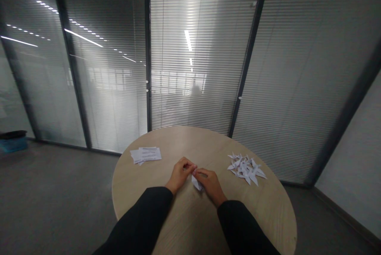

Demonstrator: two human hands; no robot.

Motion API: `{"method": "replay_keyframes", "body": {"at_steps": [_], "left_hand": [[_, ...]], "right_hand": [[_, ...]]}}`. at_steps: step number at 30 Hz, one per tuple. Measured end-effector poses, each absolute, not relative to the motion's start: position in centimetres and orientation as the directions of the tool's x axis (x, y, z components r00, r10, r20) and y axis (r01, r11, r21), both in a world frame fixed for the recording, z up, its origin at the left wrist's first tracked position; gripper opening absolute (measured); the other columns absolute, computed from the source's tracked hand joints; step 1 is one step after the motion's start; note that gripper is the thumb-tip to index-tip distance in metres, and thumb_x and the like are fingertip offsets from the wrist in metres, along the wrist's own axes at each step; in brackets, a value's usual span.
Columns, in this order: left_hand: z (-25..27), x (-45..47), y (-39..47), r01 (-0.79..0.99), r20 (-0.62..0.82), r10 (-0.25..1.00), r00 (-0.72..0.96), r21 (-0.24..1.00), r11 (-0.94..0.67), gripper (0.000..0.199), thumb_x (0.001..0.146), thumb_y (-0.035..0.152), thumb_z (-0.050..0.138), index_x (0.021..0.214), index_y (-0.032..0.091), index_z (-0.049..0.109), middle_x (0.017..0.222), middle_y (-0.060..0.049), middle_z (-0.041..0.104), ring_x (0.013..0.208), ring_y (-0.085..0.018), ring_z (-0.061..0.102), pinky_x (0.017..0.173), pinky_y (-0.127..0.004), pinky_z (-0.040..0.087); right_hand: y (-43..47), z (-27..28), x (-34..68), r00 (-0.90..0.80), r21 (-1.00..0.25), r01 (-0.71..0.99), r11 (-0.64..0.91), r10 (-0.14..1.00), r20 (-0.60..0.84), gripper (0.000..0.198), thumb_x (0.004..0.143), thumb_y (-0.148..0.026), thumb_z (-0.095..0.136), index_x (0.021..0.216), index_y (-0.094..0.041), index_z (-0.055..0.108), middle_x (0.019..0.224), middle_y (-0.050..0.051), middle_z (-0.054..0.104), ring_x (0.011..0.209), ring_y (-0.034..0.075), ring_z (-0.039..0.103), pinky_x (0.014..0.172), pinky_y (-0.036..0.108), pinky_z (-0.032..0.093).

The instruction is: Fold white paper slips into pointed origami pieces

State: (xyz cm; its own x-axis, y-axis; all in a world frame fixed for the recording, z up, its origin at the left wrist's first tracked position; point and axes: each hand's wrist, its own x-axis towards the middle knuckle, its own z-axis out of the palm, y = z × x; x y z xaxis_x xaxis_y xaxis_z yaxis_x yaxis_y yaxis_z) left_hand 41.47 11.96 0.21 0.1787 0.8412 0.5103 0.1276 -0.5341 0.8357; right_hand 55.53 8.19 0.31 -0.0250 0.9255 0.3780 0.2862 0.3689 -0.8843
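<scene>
A small piece of folded white paper [197, 184] is held between my two hands, low over the middle of the table. My left hand [180, 173] pinches its upper end with thumb and fingertips. From the other side my right hand [210, 185] grips the same paper, and the fingertips of both hands meet there. Part of the paper is hidden by my fingers, so its exact fold does not show. To the right of my hands lies a heap of pointed folded-paper figures [245, 168]. Left of them rests a loose stack of printed paper slips [146, 154].
The round wooden table [190, 140] stands before a glass partition with blinds [193, 56] and dark frames. A blue bin [13, 142] with a black liner sits on the grey floor at far left. A white wall [354, 171] rises at right.
</scene>
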Motion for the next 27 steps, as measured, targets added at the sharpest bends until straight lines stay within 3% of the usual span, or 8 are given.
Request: {"method": "replay_keyframes", "body": {"at_steps": [4,9,14,18,23,27], "left_hand": [[0.3,41.4,11.8,0.120,0.502,0.843,0.191,0.841,-0.528,0.026,0.074,0.042,0.064,0.068,0.016,0.067,0.069,-0.003,0.057,0.070,-0.016,0.051,0.067,-0.027,0.039],[0.8,41.1,11.2,0.017,0.578,0.774,0.258,0.799,-0.602,0.029,0.075,0.042,0.065,0.097,0.023,0.070,0.095,-0.006,0.058,0.092,-0.020,0.054,0.079,-0.031,0.043],[1.2,41.2,10.3,0.055,0.644,0.675,0.361,0.708,-0.704,0.032,0.064,0.042,0.076,0.091,0.026,0.073,0.102,-0.007,0.060,0.104,-0.023,0.052,0.096,-0.038,0.037],[1.0,41.5,10.0,0.043,0.662,0.620,0.420,0.668,-0.743,0.025,0.072,0.039,0.070,0.094,0.027,0.073,0.102,-0.007,0.065,0.102,-0.022,0.054,0.094,-0.037,0.039],[0.7,41.4,10.5,0.061,0.654,0.682,0.327,0.705,-0.706,0.020,0.074,0.040,0.068,0.083,0.022,0.074,0.088,-0.008,0.070,0.090,-0.022,0.059,0.084,-0.035,0.043],[0.7,41.2,11.0,0.141,0.619,0.746,0.244,0.738,-0.659,0.021,0.078,0.039,0.064,0.084,0.021,0.073,0.083,-0.007,0.070,0.084,-0.021,0.060,0.080,-0.033,0.044]], "right_hand": [[8.5,-0.1,55.7,-0.040,-0.892,0.253,0.374,0.925,0.377,0.023,0.071,-0.041,0.066,0.066,-0.020,0.074,0.065,0.003,0.068,0.064,0.019,0.058,0.063,0.029,0.043],[9.0,-0.4,56.5,0.068,-0.938,0.124,0.324,0.940,0.334,0.029,0.068,-0.046,0.069,0.072,-0.018,0.075,0.072,0.005,0.071,0.069,0.022,0.061,0.066,0.033,0.045],[8.5,0.2,56.7,0.158,-0.953,0.014,0.303,0.940,0.301,0.026,0.066,-0.043,0.067,0.074,-0.020,0.076,0.081,0.006,0.074,0.082,0.026,0.063,0.074,0.036,0.046],[8.2,0.1,56.4,0.127,-0.957,-0.069,0.283,0.954,0.273,0.026,0.068,-0.043,0.064,0.073,-0.019,0.074,0.080,0.007,0.073,0.080,0.026,0.063,0.069,0.034,0.046],[9.1,-0.7,56.5,0.092,-0.965,0.015,0.263,0.960,0.263,0.030,0.069,-0.045,0.062,0.074,-0.017,0.072,0.080,0.007,0.072,0.079,0.026,0.062,0.072,0.036,0.045],[9.4,-0.4,56.5,0.211,-0.929,0.094,0.357,0.905,0.369,0.037,0.072,-0.047,0.062,0.096,-0.019,0.067,0.095,0.008,0.069,0.091,0.025,0.060,0.081,0.035,0.044]]}}
